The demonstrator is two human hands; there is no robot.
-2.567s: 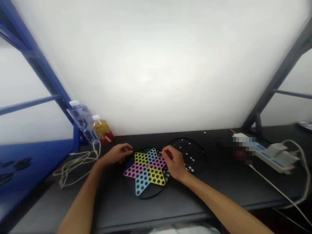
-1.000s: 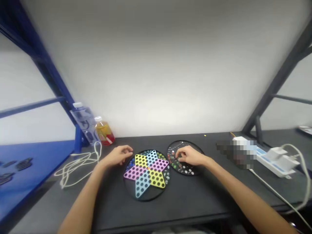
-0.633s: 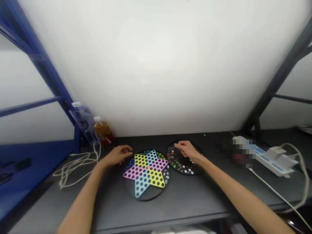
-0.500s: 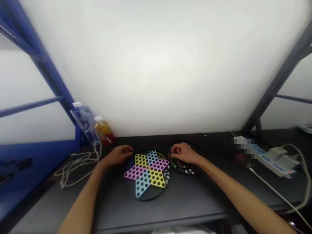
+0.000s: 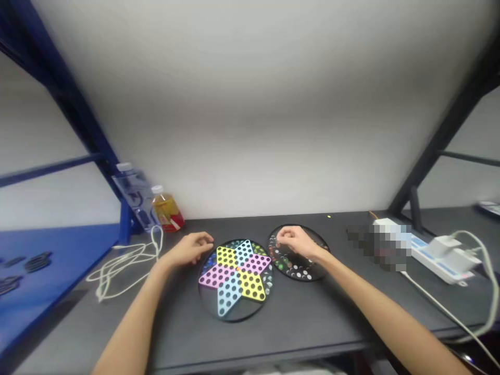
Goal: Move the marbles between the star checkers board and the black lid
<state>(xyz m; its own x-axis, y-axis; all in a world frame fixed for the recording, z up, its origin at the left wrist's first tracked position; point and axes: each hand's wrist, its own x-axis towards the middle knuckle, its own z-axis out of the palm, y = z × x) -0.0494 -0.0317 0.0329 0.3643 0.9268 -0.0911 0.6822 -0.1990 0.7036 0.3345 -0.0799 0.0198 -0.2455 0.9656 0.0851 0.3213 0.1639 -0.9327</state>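
A star-shaped Chinese checkers board (image 5: 235, 278) lies on the dark table, its points yellow, pink and pale blue on a round black base. To its right is a round black board (image 5: 308, 274) holding several coloured marbles (image 5: 285, 259). My right hand (image 5: 295, 240) hovers over the far left part of that black board, fingertips drawn together among the marbles. Whether a marble sits between them is too small to tell. My left hand (image 5: 191, 250) rests at the star board's left edge, fingers loosely curved, holding nothing.
A juice bottle (image 5: 167, 211) and a clear plastic packet (image 5: 135, 195) stand at the back left, with a coiled white cable (image 5: 125, 271) before them. A power strip (image 5: 441, 255) with plugs lies right. A blue shelf frame (image 5: 50, 250) stands left.
My right hand has moved from the star board's right edge onto the black board and shifted about among its marbles. My left hand has stayed at the star board's left edge.
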